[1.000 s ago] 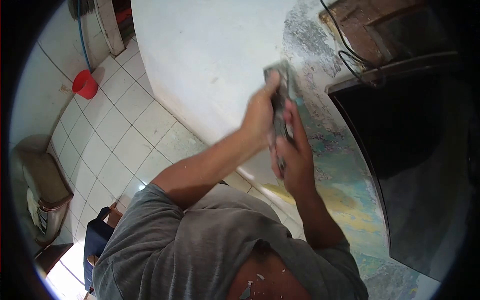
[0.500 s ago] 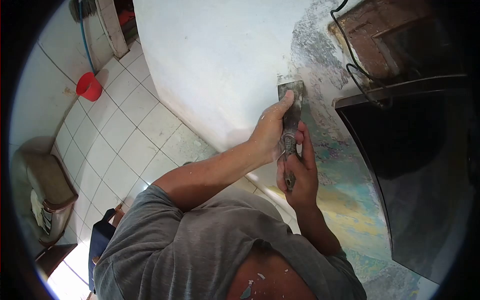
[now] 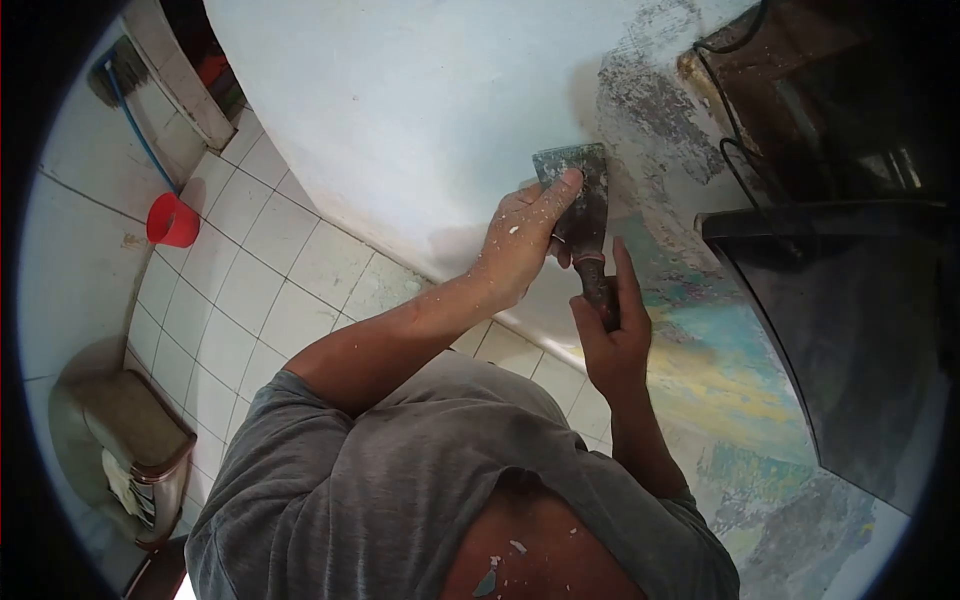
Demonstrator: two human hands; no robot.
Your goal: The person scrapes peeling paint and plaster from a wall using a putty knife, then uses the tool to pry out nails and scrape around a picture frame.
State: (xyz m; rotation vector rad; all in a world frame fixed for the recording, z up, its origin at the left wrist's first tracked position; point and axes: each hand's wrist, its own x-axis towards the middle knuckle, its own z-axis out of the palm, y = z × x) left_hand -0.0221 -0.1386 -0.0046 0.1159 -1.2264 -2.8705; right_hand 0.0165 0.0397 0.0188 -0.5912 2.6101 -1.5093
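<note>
the scraper [image 3: 578, 215] handle is mostly hidden inside the right hand [image 3: 610, 335]; blade edge perhaps touching wall.

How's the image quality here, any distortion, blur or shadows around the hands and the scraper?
Head view: strong fisheye, with a black round border and bowed floor tiles. Soft daylight on the white wall. The left hand, right hand and scraper are sharp, without motion blur. A faint shadow lies below the left hand; the right side is dark.
</note>
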